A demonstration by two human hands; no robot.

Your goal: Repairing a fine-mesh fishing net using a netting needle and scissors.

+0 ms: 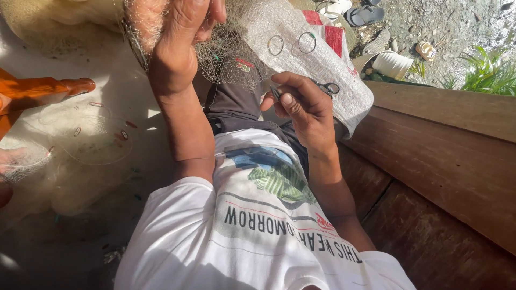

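My left hand (180,37) is raised at the top and closed on a bunch of fine, pale fishing net (231,56) that hangs down from it. Below and to the right, my right hand (301,104) holds small scissors with black loop handles (329,88); its thumb and fingers pinch at the net's lower edge. Both hands work over my lap, above dark shorts and a white printed t-shirt (258,225). A white woven sack (333,70) with two metal rings (276,45) on it lies just behind the hands.
More net is heaped on the pale ground at left (91,139), next to an orange wooden piece (43,91). Another person's hand (8,161) shows at the left edge. Brown wooden planks (446,161) run along the right. Sandals (363,15), a white tub (392,64) and plants (484,75) lie beyond.
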